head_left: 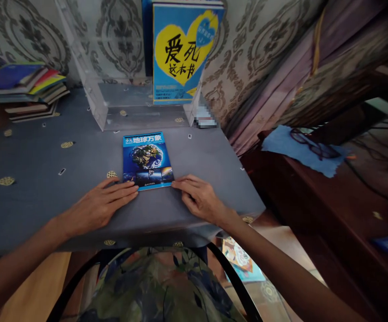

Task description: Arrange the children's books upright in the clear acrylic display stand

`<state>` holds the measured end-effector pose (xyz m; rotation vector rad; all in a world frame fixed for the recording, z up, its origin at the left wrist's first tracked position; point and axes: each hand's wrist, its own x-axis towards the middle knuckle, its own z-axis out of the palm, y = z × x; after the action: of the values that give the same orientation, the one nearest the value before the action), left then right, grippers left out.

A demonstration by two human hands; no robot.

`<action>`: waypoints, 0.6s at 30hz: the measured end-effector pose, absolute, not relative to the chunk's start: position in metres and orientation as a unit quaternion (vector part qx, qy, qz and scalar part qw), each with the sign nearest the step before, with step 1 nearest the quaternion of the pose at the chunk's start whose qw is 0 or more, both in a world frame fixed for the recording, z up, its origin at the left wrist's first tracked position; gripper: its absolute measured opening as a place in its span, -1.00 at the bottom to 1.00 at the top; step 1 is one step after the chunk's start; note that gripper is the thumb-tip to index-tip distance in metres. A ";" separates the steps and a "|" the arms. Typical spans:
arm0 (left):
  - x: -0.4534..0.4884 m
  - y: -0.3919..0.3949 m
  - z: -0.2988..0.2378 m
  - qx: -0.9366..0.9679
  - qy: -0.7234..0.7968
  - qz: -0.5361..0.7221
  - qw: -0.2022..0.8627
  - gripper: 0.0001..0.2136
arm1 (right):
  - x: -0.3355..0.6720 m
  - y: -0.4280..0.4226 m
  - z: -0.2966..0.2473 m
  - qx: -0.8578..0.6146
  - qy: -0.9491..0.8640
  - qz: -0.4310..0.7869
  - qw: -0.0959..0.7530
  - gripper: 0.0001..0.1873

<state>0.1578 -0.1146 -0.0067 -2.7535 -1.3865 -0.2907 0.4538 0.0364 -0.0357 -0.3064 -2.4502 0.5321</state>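
A small blue book [148, 156] with a picture of the Earth and Chinese characters on its cover lies closed and flat on the cloth-covered table. My left hand [104, 203] rests on the tabletop, fingers stretched out, its fingertips touching the book's lower left corner. At the lower right corner, my right hand [202, 199] touches the book with its fingertips. Its thumb sits lower, apart from the extended fingers. Neither hand lifts the book.
Behind the book stands a clear acrylic rack [95, 107] holding an upright blue book with a yellow heart [176, 53]. Piled books [22, 87] are at the left. A blue cloth [301, 150] with glasses lies on dark furniture at right. The table [214, 161] has a grey patterned cover.
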 end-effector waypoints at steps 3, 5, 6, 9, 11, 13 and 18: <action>0.178 -0.100 -0.006 -0.899 -0.432 -0.074 0.027 -0.42 | 0.454 0.037 -0.034 -0.119 -0.917 0.219 0.310 -0.60; 0.193 -0.088 -0.007 -0.905 -0.419 -0.068 0.037 -0.47 | 0.454 0.036 -0.031 -0.132 -0.908 0.248 0.312 -0.61; 0.200 -0.083 -0.007 -0.908 -0.412 -0.065 0.043 -0.50 | 0.455 0.036 -0.030 -0.144 -0.901 0.268 0.311 -0.62; 0.219 -0.069 -0.009 -0.913 -0.399 -0.060 0.057 -0.57 | 0.457 0.037 -0.027 -0.177 -0.879 0.322 0.305 -0.62; 0.229 -0.064 -0.009 -0.915 -0.393 -0.060 0.067 -0.61 | 0.458 0.037 -0.026 -0.185 -0.872 0.332 0.308 -0.61; 0.235 -0.060 -0.010 -0.916 -0.388 -0.064 0.078 -0.62 | 0.459 0.037 -0.026 -0.189 -0.874 0.321 0.313 -0.61; 0.242 -0.056 -0.009 -0.915 -0.382 -0.079 0.101 -0.67 | 0.457 0.039 -0.027 -0.187 -0.890 0.272 0.314 -0.59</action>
<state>0.2416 -0.0560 -0.0085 -2.7028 -1.1295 -0.2346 0.4574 0.0389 -0.0274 -0.4940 -2.3473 0.7168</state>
